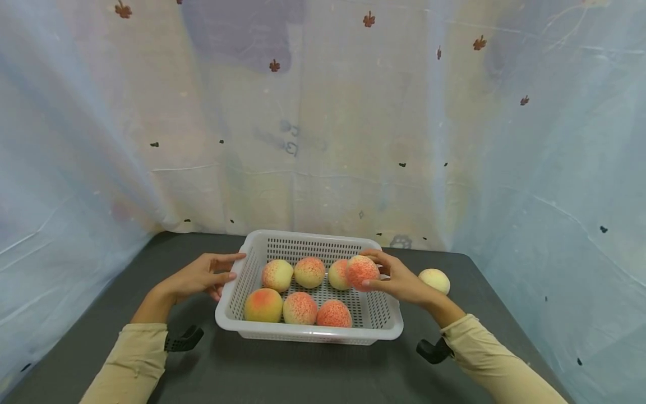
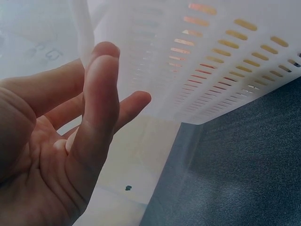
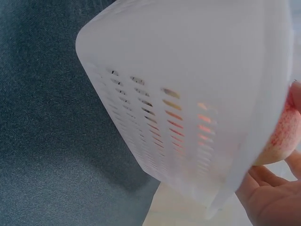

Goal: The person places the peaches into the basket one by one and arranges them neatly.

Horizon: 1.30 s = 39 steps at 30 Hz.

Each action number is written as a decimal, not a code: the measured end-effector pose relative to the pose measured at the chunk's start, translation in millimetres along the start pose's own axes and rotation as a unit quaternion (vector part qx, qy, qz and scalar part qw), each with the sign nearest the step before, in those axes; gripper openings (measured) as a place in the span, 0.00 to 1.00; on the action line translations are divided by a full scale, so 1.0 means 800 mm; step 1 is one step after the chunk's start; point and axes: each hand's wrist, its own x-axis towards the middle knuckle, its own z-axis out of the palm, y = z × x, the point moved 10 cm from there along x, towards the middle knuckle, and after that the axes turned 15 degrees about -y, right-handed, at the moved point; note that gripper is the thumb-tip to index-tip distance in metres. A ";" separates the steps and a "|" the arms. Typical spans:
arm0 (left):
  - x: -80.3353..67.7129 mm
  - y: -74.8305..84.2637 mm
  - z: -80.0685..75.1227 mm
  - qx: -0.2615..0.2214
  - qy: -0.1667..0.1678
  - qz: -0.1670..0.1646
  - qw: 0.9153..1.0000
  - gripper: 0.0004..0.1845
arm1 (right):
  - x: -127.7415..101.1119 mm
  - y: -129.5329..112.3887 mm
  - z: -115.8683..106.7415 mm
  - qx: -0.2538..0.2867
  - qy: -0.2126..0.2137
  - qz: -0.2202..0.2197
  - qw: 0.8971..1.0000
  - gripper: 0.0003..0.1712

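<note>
A white slotted plastic basket [image 1: 323,335] holds several peaches, among them a yellow-orange one [image 1: 263,306] at the front left and a speckled red one [image 1: 334,314] at the front. My right hand [image 1: 398,279] grips a red-speckled peach [image 1: 362,272] between thumb and fingers, over the basket's right part. In the right wrist view that peach [image 3: 284,134] shows past the basket rim, partly cut off by the frame. At the basket's left end, my left hand [image 1: 204,275] touches the rim with extended fingers. From the left wrist, those fingers [image 2: 101,94] lie along the basket's outer wall.
A pale yellow peach [image 1: 434,280] lies on the dark tabletop [image 1: 303,373] to the right, beyond my right wrist. Part of an orange-red round thing [image 1: 370,245] shows at the basket's back right rim. A patterned curtain [image 1: 333,140] hangs behind the table and along its sides.
</note>
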 end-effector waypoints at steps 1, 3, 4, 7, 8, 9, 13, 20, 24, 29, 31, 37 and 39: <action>0.000 0.000 0.000 0.000 0.000 0.000 1.000 0.38 | 0.001 0.000 0.001 -0.002 -0.003 0.002 1.000 0.37; 0.000 0.001 0.000 0.000 0.000 0.000 1.000 0.38 | 0.004 0.000 0.003 -0.008 -0.008 0.006 1.000 0.37; 0.000 0.001 0.000 -0.001 -0.001 0.000 1.000 0.38 | 0.005 0.000 0.004 -0.012 -0.010 0.009 1.000 0.37; 0.000 0.002 0.000 -0.002 -0.001 0.000 1.000 0.38 | 0.010 0.003 0.008 -0.021 -0.017 0.022 0.999 0.37; 0.000 0.002 0.000 -0.003 -0.002 -0.001 1.000 0.38 | 0.011 0.004 0.009 -0.024 -0.019 0.028 0.999 0.37; 0.000 0.002 0.000 -0.004 -0.002 -0.001 1.000 0.38 | 0.013 0.005 0.010 -0.027 -0.021 0.033 0.999 0.36; -0.001 0.001 -0.002 -0.005 0.000 -0.002 1.000 0.38 | 0.018 0.008 0.016 -0.037 -0.028 0.055 0.997 0.37; 0.001 0.000 -0.001 0.004 -0.004 0.002 1.000 0.38 | 0.022 0.011 0.025 -0.075 -0.031 0.070 0.994 0.37; 0.001 0.001 0.001 0.006 -0.007 0.007 1.000 0.37 | 0.022 0.012 0.028 -0.087 -0.032 0.078 0.993 0.37; -0.001 0.001 0.002 0.003 -0.006 0.008 1.000 0.37 | 0.025 0.013 0.032 -0.115 -0.038 0.090 0.989 0.37; -0.001 0.000 0.002 0.002 -0.005 0.007 1.000 0.37 | 0.026 0.012 0.033 -0.127 -0.039 0.093 0.987 0.37; -0.002 0.001 0.002 0.002 -0.003 0.008 1.000 0.38 | 0.028 0.008 0.033 -0.147 -0.037 0.104 0.983 0.36; -0.003 0.002 0.002 0.004 -0.004 0.008 1.000 0.37 | 0.029 0.008 0.034 -0.149 -0.038 0.111 0.982 0.36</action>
